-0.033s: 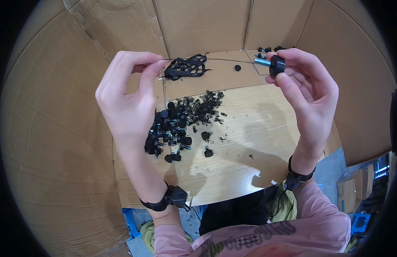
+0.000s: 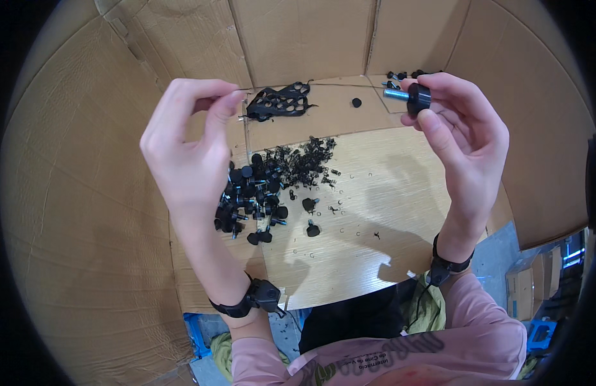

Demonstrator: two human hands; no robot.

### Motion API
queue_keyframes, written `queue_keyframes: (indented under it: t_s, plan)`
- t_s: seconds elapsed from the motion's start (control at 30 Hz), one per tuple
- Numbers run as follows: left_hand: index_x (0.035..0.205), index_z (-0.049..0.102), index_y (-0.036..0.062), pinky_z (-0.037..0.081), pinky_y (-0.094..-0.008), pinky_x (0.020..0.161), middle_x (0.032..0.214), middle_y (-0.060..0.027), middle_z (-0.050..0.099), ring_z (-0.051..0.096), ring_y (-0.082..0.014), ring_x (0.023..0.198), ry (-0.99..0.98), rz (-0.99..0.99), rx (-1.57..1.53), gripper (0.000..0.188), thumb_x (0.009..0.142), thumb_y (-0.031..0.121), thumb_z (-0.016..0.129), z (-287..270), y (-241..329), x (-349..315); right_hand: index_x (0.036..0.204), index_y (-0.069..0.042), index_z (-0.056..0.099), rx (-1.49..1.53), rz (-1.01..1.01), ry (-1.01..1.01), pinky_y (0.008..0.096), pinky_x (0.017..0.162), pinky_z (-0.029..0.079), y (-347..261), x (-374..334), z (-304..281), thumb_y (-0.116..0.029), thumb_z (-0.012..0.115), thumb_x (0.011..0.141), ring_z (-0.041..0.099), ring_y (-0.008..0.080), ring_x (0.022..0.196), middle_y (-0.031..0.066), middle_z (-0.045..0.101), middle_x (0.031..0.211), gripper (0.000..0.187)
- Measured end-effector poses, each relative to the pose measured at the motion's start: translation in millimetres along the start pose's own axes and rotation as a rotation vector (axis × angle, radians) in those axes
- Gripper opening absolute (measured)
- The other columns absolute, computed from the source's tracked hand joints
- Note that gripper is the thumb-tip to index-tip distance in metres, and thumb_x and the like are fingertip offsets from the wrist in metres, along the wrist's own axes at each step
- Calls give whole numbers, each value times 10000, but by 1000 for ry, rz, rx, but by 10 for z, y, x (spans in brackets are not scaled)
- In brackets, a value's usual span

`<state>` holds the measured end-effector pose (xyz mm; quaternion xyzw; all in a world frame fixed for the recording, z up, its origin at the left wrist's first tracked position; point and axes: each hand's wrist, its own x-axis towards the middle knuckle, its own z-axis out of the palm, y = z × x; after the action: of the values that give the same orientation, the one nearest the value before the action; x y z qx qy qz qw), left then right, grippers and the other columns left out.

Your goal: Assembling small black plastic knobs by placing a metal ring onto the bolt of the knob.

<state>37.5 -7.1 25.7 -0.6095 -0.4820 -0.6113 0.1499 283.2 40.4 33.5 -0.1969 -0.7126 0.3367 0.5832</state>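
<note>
Head view: right hand (image 2: pixel 462 128) pinches black knob screw (image 2: pixel 410 98), threaded end pointing left, up above the parts pile (image 2: pixel 259 193). Left hand (image 2: pixel 188 141), also above pile, fingertips pressed on sth tiny, prob a washer; can't tell. Step looks like fitting it onto thread; needs close alignment.

1. bright, even light from overhead; colours read clean, nothing blown out.
2. soft shadows of both arms fall on the wooden counter (image 2: pixel 375 212), darkest at its near edge.
3. mild sheen on the counter's pale wood grain, no hard glare.
4. strong fisheye: cardboard walls (image 2: pixel 85 193) bow outward, black vignette fills the corners.
5. centre sharp; small black parts (image 2: pixel 259 193) resolve well, rim detail goes soft and smeared.
</note>
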Motion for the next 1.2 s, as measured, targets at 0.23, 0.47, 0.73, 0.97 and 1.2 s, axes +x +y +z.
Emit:
queue_keyframes:
  t_s: [0.23,0.47,0.73,0.97,1.2]
  plan:
    - [864,616,-23,478,-219,695,788,-41,629,608,-101,726,156,-191,31,35,839,-10,636,-255,-240,-4,1101,90,557,7,-31,12,244,811,531,4,38,-156,75,617,815,644,162,886,157,630,1027,293]
    - [914,631,-21,476,-205,685,821,-54,643,610,-99,745,308,-219,78,69,862,23,629,-338,-251,10,1102,80,556,-41,-57,60,248,828,531,3,63,-119,75,606,824,643,170,899,140,628,1021,283]
    - [893,633,-47,519,-229,691,861,-84,626,625,-125,780,-321,-201,-476,110,785,-68,646,-22,289,-69,1124,58,508,16,-120,52,274,867,510,64,15,26,84,588,828,631,219,966,196,568,1147,308]
    - [943,608,-59,505,-238,736,922,-85,608,585,-124,857,-352,-346,-642,120,831,-24,633,248,515,-129,1077,46,498,-73,-320,-33,293,877,510,103,-54,173,145,616,775,588,228,1039,214,507,1176,339]
    - [961,596,-59,504,-238,727,910,-86,626,592,-115,817,-325,-367,-789,149,847,26,641,322,547,-161,1069,45,507,-194,-430,-96,312,896,509,140,-84,276,137,640,758,564,228,1052,207,508,1157,350]
